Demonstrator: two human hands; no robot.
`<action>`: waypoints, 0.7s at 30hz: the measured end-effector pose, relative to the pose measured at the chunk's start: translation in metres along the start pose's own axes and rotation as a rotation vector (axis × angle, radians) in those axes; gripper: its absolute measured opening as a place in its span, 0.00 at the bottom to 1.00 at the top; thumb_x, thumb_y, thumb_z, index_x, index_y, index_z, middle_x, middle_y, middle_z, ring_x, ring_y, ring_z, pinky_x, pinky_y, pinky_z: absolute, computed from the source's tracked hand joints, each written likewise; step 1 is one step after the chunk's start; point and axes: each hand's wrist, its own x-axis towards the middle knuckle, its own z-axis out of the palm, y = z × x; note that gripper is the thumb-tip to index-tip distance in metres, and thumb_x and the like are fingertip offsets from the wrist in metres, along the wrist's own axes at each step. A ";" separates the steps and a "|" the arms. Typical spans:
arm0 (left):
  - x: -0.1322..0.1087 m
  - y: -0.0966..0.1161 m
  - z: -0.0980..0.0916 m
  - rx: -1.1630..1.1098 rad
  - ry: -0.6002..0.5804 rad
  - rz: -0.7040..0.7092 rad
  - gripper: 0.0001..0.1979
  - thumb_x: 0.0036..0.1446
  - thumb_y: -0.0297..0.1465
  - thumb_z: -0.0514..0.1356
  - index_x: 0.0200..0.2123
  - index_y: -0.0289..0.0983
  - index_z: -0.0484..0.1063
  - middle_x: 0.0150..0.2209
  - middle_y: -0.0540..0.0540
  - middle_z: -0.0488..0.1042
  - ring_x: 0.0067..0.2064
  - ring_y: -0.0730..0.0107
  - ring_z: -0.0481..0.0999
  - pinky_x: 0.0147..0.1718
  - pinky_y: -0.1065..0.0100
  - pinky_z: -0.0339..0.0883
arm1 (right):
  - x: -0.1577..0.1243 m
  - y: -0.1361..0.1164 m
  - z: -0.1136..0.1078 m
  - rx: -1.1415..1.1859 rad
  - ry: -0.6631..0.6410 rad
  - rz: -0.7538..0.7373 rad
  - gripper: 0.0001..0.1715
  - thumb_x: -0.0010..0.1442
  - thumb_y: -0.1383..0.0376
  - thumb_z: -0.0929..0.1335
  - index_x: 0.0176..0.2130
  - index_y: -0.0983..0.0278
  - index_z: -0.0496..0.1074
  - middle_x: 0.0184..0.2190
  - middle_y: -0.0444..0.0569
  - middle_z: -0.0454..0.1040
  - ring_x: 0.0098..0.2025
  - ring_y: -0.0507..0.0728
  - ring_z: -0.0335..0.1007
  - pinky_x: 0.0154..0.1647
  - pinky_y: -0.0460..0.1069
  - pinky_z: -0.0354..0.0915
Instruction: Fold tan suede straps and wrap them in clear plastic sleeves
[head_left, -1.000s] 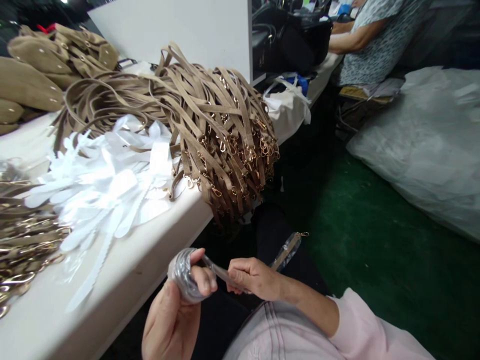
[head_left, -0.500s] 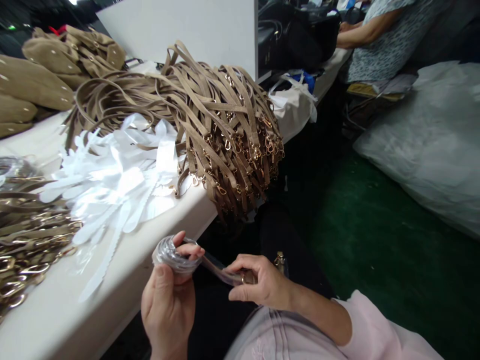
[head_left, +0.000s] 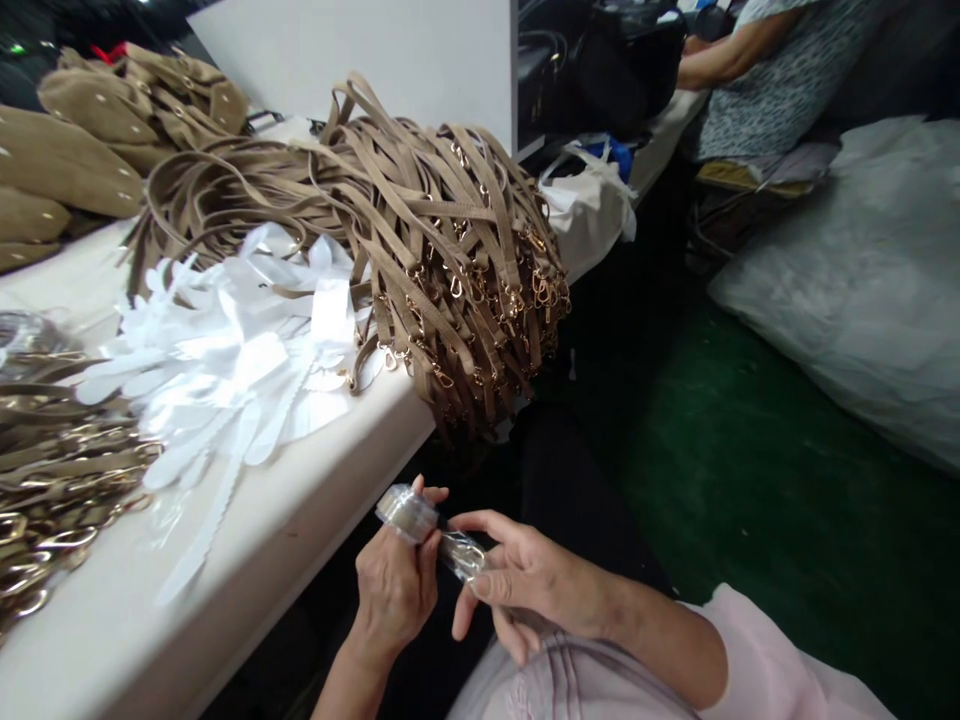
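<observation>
My left hand (head_left: 394, 585) grips a coiled strap wrapped in clear plastic (head_left: 407, 513), held low in front of the table edge. My right hand (head_left: 525, 580) pinches the loose plastic-covered end of that strap (head_left: 463, 552) between thumb and fingers. Both hands are close together above my lap. A big heap of tan straps with gold clasps (head_left: 442, 250) hangs over the table's edge just above them. White plastic sleeves (head_left: 232, 360) lie spread on the white table (head_left: 112, 640).
Wrapped straps with gold hardware (head_left: 52, 480) pile up at the left. Tan bags (head_left: 82, 130) sit at the back left, a white board (head_left: 375, 50) behind the heap. Another person's arm (head_left: 750, 60) rests at the far table. A large plastic bag (head_left: 847, 280) lies on the green floor.
The strap's free end has been wound in; the coil is tighter and smaller. My left hand turned palm-down and moved right, meeting my right hand.
</observation>
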 end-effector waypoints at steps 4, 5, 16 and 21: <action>-0.007 0.000 0.002 0.039 -0.164 0.056 0.17 0.63 0.23 0.53 0.56 0.30 0.63 0.50 0.30 0.74 0.45 0.56 0.79 0.40 0.63 0.72 | -0.007 -0.003 -0.001 0.004 0.031 0.014 0.53 0.54 0.56 0.75 0.66 0.60 0.44 0.39 0.54 0.77 0.19 0.48 0.71 0.18 0.40 0.65; -0.009 0.001 0.002 0.018 -0.199 0.060 0.17 0.63 0.24 0.52 0.55 0.30 0.63 0.49 0.30 0.74 0.43 0.56 0.79 0.39 0.63 0.72 | -0.008 -0.003 -0.002 0.016 0.022 0.019 0.54 0.54 0.57 0.76 0.66 0.60 0.44 0.39 0.54 0.77 0.20 0.48 0.72 0.19 0.41 0.66; -0.013 0.012 0.001 -0.078 -0.495 0.098 0.05 0.64 0.32 0.54 0.36 0.38 0.61 0.28 0.47 0.69 0.27 0.66 0.70 0.26 0.67 0.61 | -0.009 -0.020 -0.018 0.009 0.127 0.209 0.48 0.52 0.63 0.72 0.64 0.66 0.48 0.32 0.52 0.80 0.19 0.50 0.71 0.16 0.40 0.63; -0.022 0.015 0.004 -0.117 -0.627 0.038 0.07 0.67 0.30 0.51 0.34 0.39 0.59 0.28 0.48 0.69 0.27 0.66 0.69 0.26 0.68 0.58 | -0.006 -0.029 -0.027 -0.238 0.177 0.304 0.40 0.56 0.63 0.69 0.63 0.67 0.53 0.21 0.43 0.76 0.11 0.45 0.58 0.11 0.38 0.51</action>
